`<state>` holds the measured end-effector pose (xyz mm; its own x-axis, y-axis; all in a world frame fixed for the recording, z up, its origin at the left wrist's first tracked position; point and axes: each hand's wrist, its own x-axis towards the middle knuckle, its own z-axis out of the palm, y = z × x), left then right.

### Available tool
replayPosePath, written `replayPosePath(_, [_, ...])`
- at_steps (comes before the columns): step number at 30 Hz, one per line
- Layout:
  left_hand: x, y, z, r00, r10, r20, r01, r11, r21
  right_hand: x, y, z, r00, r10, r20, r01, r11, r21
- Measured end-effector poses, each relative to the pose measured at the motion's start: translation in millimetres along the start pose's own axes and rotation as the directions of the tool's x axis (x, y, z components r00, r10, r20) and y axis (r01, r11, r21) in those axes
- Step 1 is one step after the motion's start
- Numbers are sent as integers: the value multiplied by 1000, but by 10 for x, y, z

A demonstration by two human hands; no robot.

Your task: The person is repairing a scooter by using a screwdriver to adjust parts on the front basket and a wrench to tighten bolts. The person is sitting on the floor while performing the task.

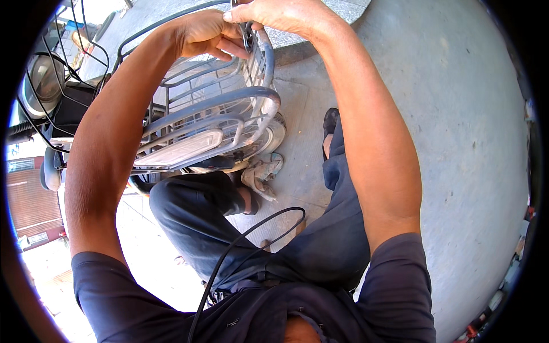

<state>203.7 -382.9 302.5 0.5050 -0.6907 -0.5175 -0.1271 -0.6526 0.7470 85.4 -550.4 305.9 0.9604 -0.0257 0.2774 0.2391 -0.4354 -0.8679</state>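
Both arms reach up to the far corner of a grey metal basket [211, 106] with tubular rails, close to the top edge of the picture. My left hand [209, 34] is turned partly palm up, its fingers stretched and apart against a small dark metal piece [247, 39] on the rail. Over the same spot, my right hand [280, 14] pinches with thumb and fingers around the upper end of that piece. What kind of part or tool it is cannot be made out, as the fingers and the picture's edge cover some of it.
The basket belongs to a wheeled vehicle; its tyre [277, 128] and a black wire rack [66, 68] show. A crumpled cloth [263, 171] lies on the floor near my foot. A speckled stone slab [320, 26] stands beyond. A black cable [229, 251] loops over my lap.
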Motion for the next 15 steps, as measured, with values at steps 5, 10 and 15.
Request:
replayPosePath(5, [29,-34,-86,997,28,69,-24,998,-53,-93,-77,-26,999,-12,51,15,999,-48])
replayPosePath(10, [76,-82,-66,999,22,33,-22,1000,0,-146,-94,29,992,-118,50,124,980,-156])
replayPosePath(15, [75,-132,-115,999,40,15,-40,999,1,-166,-157,143,983,-180,34,181,926,-332])
